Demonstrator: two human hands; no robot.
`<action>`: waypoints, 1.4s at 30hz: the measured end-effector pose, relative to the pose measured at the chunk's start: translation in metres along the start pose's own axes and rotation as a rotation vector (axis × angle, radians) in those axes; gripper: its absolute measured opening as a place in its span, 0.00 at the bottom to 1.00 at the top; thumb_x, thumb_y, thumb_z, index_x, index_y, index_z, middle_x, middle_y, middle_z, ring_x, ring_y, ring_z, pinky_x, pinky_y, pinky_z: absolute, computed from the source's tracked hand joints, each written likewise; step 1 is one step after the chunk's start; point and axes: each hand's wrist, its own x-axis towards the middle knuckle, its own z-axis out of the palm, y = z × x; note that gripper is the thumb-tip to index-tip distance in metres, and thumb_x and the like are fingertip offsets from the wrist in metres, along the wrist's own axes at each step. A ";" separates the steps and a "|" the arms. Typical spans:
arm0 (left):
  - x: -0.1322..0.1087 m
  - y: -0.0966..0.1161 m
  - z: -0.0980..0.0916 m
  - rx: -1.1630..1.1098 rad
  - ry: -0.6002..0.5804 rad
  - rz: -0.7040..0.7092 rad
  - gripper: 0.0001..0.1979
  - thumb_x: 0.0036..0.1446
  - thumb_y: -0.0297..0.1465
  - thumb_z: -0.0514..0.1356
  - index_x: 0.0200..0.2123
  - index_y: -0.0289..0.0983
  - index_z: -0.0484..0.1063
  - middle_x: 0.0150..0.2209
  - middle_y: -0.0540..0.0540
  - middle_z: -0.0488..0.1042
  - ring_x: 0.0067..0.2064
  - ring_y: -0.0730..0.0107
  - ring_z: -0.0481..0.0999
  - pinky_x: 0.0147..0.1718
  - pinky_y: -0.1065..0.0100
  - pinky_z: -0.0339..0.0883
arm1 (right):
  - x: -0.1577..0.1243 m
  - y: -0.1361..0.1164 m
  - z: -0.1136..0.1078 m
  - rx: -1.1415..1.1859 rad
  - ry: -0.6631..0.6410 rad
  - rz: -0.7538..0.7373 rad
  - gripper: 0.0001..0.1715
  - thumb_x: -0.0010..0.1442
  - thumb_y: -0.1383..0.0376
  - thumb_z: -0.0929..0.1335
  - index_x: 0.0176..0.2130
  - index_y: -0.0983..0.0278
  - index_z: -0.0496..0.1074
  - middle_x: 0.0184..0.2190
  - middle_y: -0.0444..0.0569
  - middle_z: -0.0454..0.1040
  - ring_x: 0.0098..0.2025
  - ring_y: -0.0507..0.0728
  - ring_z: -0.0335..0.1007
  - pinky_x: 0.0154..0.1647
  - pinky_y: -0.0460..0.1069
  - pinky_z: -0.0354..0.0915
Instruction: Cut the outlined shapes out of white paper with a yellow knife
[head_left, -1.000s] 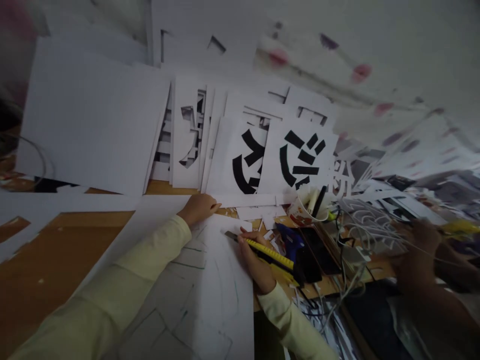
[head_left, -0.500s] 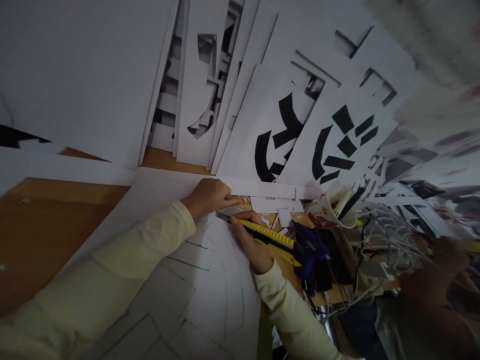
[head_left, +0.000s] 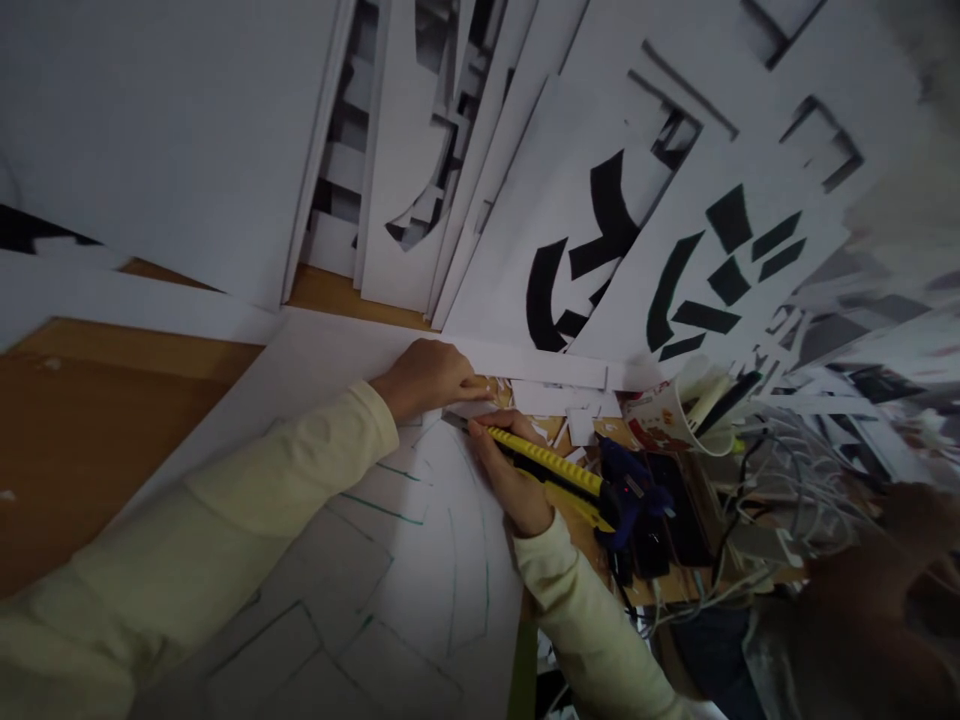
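My right hand (head_left: 514, 470) grips a yellow-and-black utility knife (head_left: 551, 462), its blade tip close to the upper edge of a large white sheet (head_left: 405, 600). Green and dark outlines of curved and angular shapes are drawn on this sheet. Just beyond the blade, my left hand (head_left: 431, 382) presses down on the sheet's upper part, fingers stretched towards the right; their undersides are hidden. A blue glue gun (head_left: 626, 490) lies behind the knife's rear end.
White panels with cut-out shapes (head_left: 555, 210) lean along the back. To the right are a paper cup (head_left: 667, 420) with tools, dark phones (head_left: 679, 510), tangled cables (head_left: 802, 480) and paper scraps (head_left: 581, 425). Another person's arm (head_left: 862, 600) shows at lower right.
The view has shifted slightly, so the leaning panels and cup sit further right. Both hands stay close together at the sheet's upper edge, the knife still in the right hand.
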 end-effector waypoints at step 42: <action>0.005 -0.005 0.004 0.007 0.027 0.068 0.22 0.67 0.51 0.59 0.43 0.45 0.87 0.33 0.44 0.82 0.37 0.60 0.75 0.34 0.63 0.52 | 0.010 -0.014 -0.015 -0.191 -0.221 -0.267 0.03 0.67 0.67 0.71 0.38 0.59 0.74 0.29 0.41 0.76 0.30 0.53 0.73 0.34 0.48 0.71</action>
